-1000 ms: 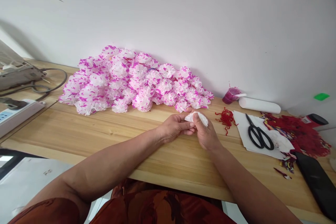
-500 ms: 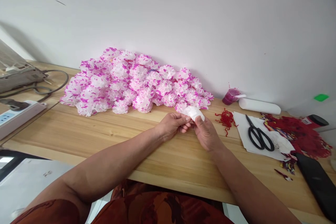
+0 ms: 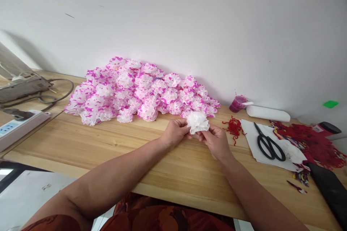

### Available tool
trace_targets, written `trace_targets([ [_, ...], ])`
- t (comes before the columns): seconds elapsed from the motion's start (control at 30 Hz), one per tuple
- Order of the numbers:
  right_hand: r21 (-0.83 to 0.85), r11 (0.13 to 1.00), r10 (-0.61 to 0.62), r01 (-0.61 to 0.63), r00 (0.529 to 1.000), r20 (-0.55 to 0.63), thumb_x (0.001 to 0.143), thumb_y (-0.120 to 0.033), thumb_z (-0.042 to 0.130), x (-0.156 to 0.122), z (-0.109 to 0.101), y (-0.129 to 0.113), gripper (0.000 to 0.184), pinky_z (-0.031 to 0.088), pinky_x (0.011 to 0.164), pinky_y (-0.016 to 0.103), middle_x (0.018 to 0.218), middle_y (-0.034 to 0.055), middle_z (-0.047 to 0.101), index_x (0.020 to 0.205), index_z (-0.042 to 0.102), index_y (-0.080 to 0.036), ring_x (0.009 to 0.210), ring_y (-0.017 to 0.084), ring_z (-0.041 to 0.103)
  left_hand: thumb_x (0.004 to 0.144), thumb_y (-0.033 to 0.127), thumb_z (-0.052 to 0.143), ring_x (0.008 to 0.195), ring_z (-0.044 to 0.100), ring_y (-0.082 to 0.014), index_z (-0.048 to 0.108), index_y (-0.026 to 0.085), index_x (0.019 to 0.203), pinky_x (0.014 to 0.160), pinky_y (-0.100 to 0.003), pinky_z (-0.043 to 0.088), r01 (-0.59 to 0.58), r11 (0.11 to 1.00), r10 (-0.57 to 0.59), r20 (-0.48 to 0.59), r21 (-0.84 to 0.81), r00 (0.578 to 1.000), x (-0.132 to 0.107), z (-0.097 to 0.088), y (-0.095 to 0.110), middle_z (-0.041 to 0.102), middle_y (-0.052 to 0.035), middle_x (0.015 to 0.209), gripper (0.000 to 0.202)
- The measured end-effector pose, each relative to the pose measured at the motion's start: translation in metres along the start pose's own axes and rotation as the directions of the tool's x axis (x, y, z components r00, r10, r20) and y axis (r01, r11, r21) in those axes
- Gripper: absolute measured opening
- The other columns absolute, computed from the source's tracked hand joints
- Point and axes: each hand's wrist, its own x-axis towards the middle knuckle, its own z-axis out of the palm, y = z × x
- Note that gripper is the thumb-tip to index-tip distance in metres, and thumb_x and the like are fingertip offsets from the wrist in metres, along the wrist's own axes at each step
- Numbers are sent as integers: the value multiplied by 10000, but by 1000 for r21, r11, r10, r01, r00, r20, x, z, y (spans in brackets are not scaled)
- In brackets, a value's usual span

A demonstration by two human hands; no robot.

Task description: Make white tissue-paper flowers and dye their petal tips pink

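Note:
Between both hands is a white tissue-paper flower (image 3: 197, 121), its ruffled petals spread upward and outward. My left hand (image 3: 177, 131) is closed at the flower's left underside, thumb toward the base. On the other side my right hand (image 3: 215, 139) pinches the lower right edge, with its fingertips partly hidden below the petals. Just behind the hands lies a large heap of white paper flowers with magenta-tipped petals (image 3: 146, 90), piled against the wall. Short red yarn pieces (image 3: 234, 126) lie to the right of my right hand.
On the right are black-handled scissors (image 3: 269, 144) on white paper (image 3: 251, 139), a cup of magenta liquid (image 3: 238, 103), a white roll (image 3: 268, 113), a red yarn pile (image 3: 317, 144) and a black case (image 3: 328, 191). A power strip (image 3: 23, 126) with cables sits at left.
The white flower has gone from a compact folded shape to a fuller, ruffled one. My hands have moved to its two sides. The view has shifted slightly upward.

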Motion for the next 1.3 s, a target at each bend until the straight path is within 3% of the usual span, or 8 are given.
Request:
trace_targets([
  [0.3, 11, 999, 42, -42, 999, 14, 741, -340, 713, 0, 1, 3, 187, 358, 490, 221, 546, -30, 580, 699, 619, -184, 491, 94, 480, 652, 349, 831, 503, 515, -82, 784, 128, 778, 508, -200, 427, -117, 980, 117, 11, 160, 993, -1, -4, 1, 643, 2, 584, 258],
  [0.5, 11, 980, 193, -197, 968, 160, 681, -396, 727, -1, 5, -7, 244, 377, 471, 224, 514, -33, 555, 653, 624, -177, 466, 89, 472, 670, 420, 810, 456, 437, -62, 778, 131, 763, 455, -194, 346, -29, 992, 29, -1, 124, 1000, -1, -4, 0, 616, 9, 550, 304],
  [0.63, -118, 973, 223, -201, 949, 222, 714, -422, 681, -2, 2, -16, 283, 337, 429, 222, 484, -16, 548, 596, 645, -167, 447, 95, 477, 600, 407, 864, 437, 379, -45, 747, 131, 716, 448, -200, 284, 32, 993, -29, -28, 109, 999, -5, 0, 3, 596, 26, 529, 320],
  [0.87, -204, 973, 161, -110, 954, 253, 792, -379, 641, -6, 5, -20, 288, 388, 471, 231, 498, -22, 552, 587, 630, -178, 469, 99, 487, 659, 391, 855, 531, 564, -107, 694, 130, 742, 524, -221, 333, 55, 998, -50, 166, -28, 985, -7, 0, 4, 657, -21, 578, 317],
  [0.97, -89, 995, 48, -32, 983, 178, 765, -401, 728, -5, 8, -14, 219, 461, 536, 255, 639, -13, 641, 781, 674, -190, 560, 129, 560, 664, 379, 859, 565, 571, -95, 707, 111, 754, 515, -207, 331, 73, 987, -56, 123, -141, 991, -3, -3, 2, 680, -43, 662, 321],
  [1.03, -8, 1000, 2, -1, 985, 171, 745, -410, 780, -4, 8, -10, 341, 520, 623, 282, 806, 7, 704, 997, 671, -208, 677, 159, 632, 633, 346, 883, 567, 548, -78, 713, 108, 748, 512, -194, 344, 119, 967, -96, 111, -225, 989, -2, -5, 3, 668, -35, 679, 315],
  [1.1, 24, 1000, -19, 14, 972, 235, 741, -402, 808, -3, 7, -6, 459, 552, 739, 318, 937, 30, 725, 1127, 639, -219, 807, 189, 675, 578, 308, 912, 555, 532, -73, 715, 111, 749, 516, -191, 365, 198, 941, -157, 163, -275, 974, -3, -6, 5, 642, -16, 651, 326],
  [1.3, 24, 994, -111, 110, 930, 351, 666, -340, 883, -10, 7, -6, 623, 517, 969, 388, 1154, 67, 713, 1229, 640, -229, 1111, 258, 644, 521, 248, 926, 681, 638, -137, 739, 102, 766, 698, -256, 510, 371, 901, -282, 347, -224, 894, -9, -6, 9, 703, -64, 737, 341],
])
